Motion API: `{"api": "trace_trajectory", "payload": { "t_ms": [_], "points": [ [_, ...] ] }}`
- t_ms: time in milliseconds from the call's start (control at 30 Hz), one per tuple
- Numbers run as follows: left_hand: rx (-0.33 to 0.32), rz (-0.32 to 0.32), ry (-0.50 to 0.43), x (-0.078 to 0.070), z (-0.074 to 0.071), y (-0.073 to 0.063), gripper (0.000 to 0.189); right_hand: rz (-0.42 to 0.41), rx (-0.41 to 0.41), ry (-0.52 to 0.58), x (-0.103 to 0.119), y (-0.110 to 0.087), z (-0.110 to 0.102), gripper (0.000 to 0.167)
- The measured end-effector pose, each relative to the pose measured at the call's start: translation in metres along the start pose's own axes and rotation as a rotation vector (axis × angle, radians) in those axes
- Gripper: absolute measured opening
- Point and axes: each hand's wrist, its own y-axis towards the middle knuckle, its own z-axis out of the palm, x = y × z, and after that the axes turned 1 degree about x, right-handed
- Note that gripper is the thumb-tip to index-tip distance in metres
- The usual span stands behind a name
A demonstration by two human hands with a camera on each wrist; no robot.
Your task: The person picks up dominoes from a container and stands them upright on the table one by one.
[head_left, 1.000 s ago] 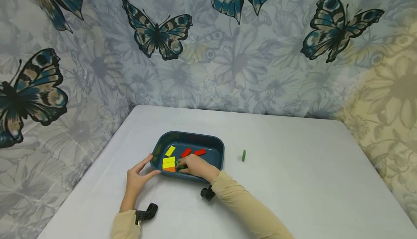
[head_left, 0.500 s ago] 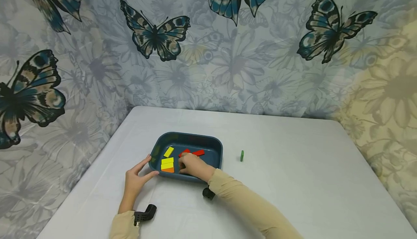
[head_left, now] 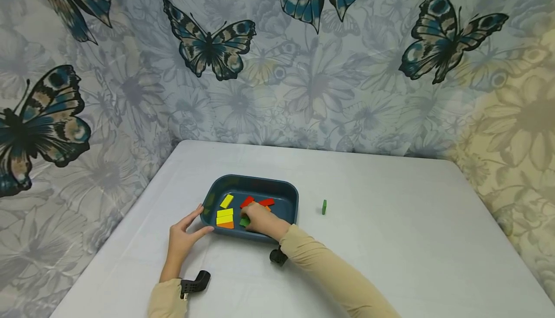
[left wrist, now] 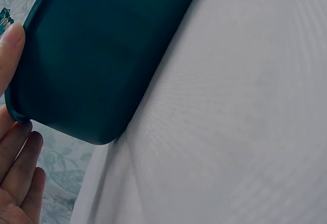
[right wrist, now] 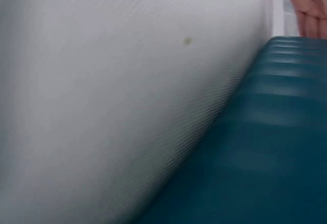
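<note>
A dark blue tray (head_left: 256, 181) with rounded corners holds small flat blocks. My left hand (head_left: 178, 241) touches its left front corner, thumb along the front and fingers at the left end; in the left wrist view, the straight fingers (left wrist: 20, 162) show beside the tray wall (left wrist: 102, 70). My right hand (head_left: 263, 220) reaches down into the tray, a green block (head_left: 244, 222) between its thumb and fingers. Left of it, two yellow blocks (head_left: 225, 213) lie against an orange block (head_left: 225, 225). Behind the hand are red blocks (head_left: 266, 202) and an orange piece (head_left: 268, 208), partly hidden.
A lone green block (head_left: 324, 207) stands on the white table (head_left: 390, 221) to the right of the tray. Another yellow block (head_left: 226, 201) lies slanted near the tray's left end. Butterfly-patterned wall covering (head_left: 316, 91) rises behind the table.
My right hand has shifted slightly within the tray; the green block at its fingers, hidden half a second ago, shows again. An orange piece now shows behind the hand. My left hand stays put.
</note>
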Motion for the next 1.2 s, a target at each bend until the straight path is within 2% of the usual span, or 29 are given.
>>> {"api": "trace_trajectory", "payload": {
  "t_ms": [200,400,567,900,1067,1200],
  "points": [
    [-0.008,0.013,-0.004,0.000,0.000,0.001,0.055,0.009,-0.064,0.173,-0.003,-0.003,-0.006,0.030],
    [-0.006,-0.004,-0.022,0.001,0.001,-0.001,0.055,-0.071,-0.165,0.427,-0.006,-0.011,-0.013,0.027],
    [0.001,-0.017,-0.024,0.001,0.001,-0.001,0.055,-0.138,-0.229,0.534,-0.010,-0.024,-0.026,0.029],
    [-0.017,-0.053,-0.031,-0.001,0.000,-0.002,0.055,-0.161,-0.358,0.681,-0.026,-0.064,-0.067,0.033],
    [-0.003,-0.064,-0.088,0.001,0.001,-0.002,0.053,-0.098,-0.399,0.710,-0.024,-0.088,-0.091,0.032],
    [0.001,-0.054,-0.145,0.003,0.002,0.001,0.051,-0.050,-0.435,0.710,-0.032,-0.101,-0.099,0.032]
  ]
}}
